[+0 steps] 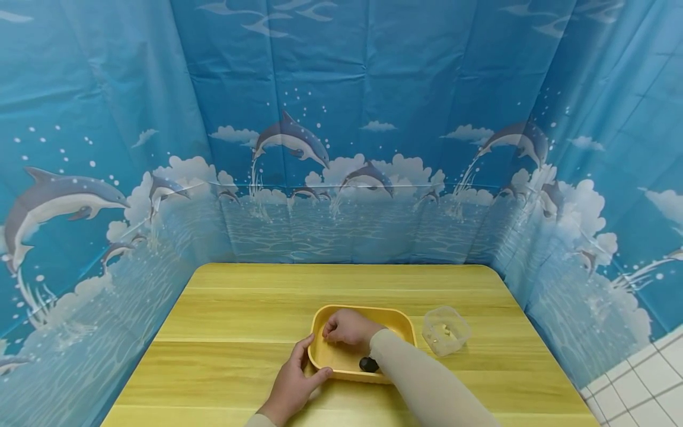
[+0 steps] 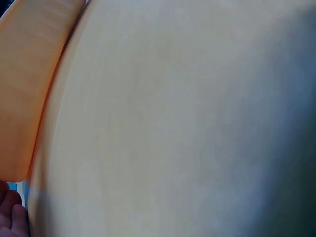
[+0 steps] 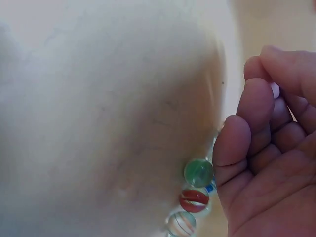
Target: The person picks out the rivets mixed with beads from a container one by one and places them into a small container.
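A yellow tray (image 1: pixel 402 323) with rounded corners stands on the table. My left hand (image 1: pixel 292 382) holds its near left corner, thumb on the front side and fingers on the left side. In the left wrist view only some fingers (image 2: pixel 12 212) show, below the orange-looking tray wall (image 2: pixel 29 84). Inside the tray, my right hand (image 1: pixel 349 327) pinches a small white piece (image 3: pixel 275 90) between thumb and fingertips. Beside that hand, a green marble (image 3: pixel 198 172), a red and white marble (image 3: pixel 193 200) and a clear striped marble (image 3: pixel 181 224) lie in a row.
A black object (image 1: pixel 368 364) lies at the tray's near side, partly behind the right sleeve (image 1: pixel 421 379). Right of the tray stands a clear plastic container (image 1: pixel 447 332) with several small pale pieces in it. A dolphin-print curtain (image 1: pixel 341 225) surrounds the wooden table (image 1: pixel 224 332).
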The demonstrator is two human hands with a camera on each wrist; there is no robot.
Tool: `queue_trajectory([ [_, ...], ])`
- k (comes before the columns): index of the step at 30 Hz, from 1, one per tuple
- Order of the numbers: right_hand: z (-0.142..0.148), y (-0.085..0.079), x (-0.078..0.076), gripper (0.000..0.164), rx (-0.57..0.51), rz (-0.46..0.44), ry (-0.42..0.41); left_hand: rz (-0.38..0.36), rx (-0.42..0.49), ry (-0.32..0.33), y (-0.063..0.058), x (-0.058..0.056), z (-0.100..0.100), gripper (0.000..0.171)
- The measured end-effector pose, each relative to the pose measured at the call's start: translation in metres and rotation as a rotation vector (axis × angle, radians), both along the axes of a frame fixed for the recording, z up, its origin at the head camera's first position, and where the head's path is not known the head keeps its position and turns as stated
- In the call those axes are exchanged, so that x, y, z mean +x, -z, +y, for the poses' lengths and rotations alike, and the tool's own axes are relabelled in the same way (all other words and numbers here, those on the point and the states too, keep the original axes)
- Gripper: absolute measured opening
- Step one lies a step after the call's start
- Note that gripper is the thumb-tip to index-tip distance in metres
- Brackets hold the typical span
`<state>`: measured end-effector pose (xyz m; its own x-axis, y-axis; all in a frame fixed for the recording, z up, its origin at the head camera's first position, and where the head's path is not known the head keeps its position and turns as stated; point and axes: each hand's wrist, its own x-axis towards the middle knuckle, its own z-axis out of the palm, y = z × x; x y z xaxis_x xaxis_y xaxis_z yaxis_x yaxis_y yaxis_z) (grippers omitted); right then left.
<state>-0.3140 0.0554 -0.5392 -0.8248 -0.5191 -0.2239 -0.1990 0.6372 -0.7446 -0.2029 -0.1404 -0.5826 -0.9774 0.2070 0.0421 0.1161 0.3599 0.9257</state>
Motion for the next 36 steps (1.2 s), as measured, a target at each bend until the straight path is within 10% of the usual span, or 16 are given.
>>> queue_trajectory([
  [36,0.039,-0.058,0.0,0.016,0.01,0.057,0.021,0.001,-0.016,-0.009,0.001,0.002,0.001,0.086],
])
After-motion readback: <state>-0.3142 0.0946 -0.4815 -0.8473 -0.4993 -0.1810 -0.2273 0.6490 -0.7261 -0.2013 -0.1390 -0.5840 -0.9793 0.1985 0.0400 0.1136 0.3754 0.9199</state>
